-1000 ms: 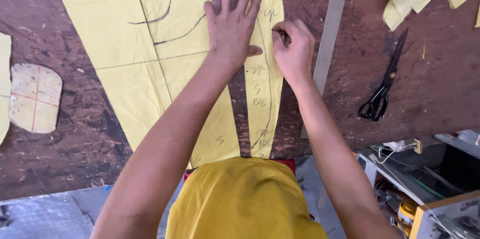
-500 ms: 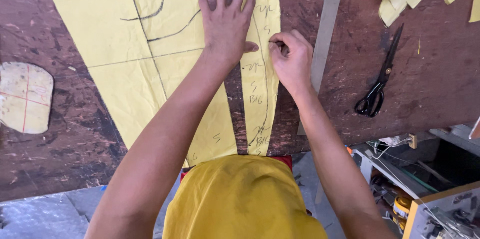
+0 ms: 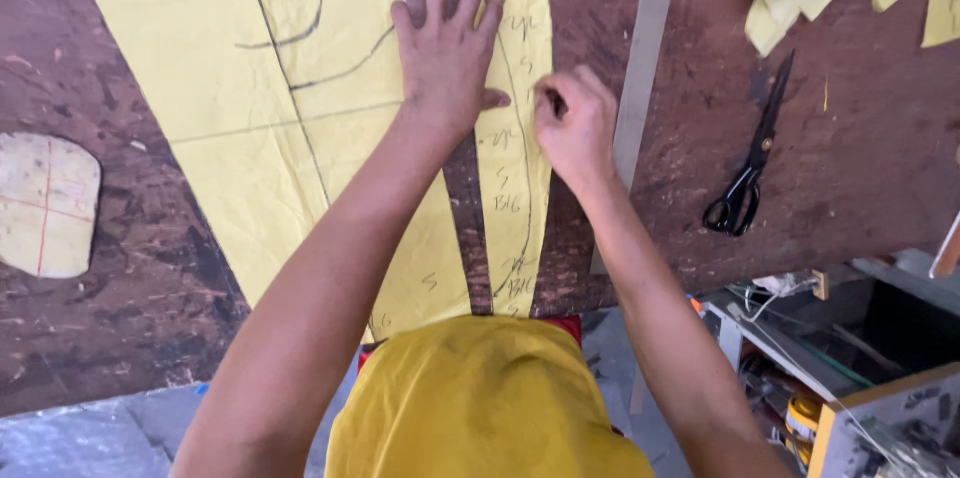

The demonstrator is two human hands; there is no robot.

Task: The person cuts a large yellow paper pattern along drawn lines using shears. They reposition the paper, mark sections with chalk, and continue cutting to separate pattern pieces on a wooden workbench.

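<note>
Yellow pattern paper strip [image 3: 520,138] pinned flat under spread left hand [image 3: 447,48]; right hand [image 3: 575,123], fingers pinched narrow, marking its edge beside metal ruler [image 3: 645,58]. Next: steady line.

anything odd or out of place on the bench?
Nothing stands out. Left hand lies flat across the yellow pattern pieces, right hand is closed beside it. Scissors lie shut on the worn table.

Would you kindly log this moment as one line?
left hand: flat on yellow paper strip | right hand: closed, marking strip | scissors: lying apart
</note>
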